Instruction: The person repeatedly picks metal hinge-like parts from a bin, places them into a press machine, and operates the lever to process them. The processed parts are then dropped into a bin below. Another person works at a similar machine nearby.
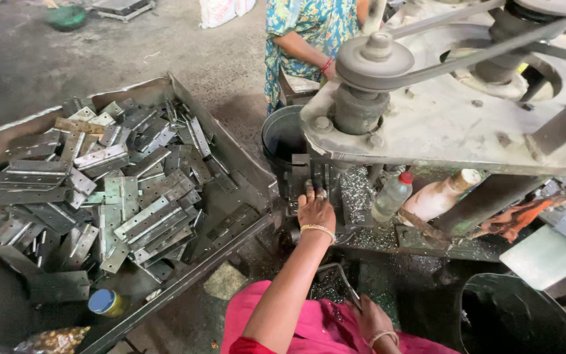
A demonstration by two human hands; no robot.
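Grey steel hinge plates (109, 196) lie heaped in a sheet-metal tray (230, 147) at nine o'clock, within reach. The left hand (316, 211) presses flat against a dark plate (301, 172) under the belt-driven machine (427, 118); whether its fingers pinch it I cannot tell. The right hand (369, 320), at six o'clock, closes loosely on a lever (339, 274). Bottles (391, 195) crowd three o'clock.
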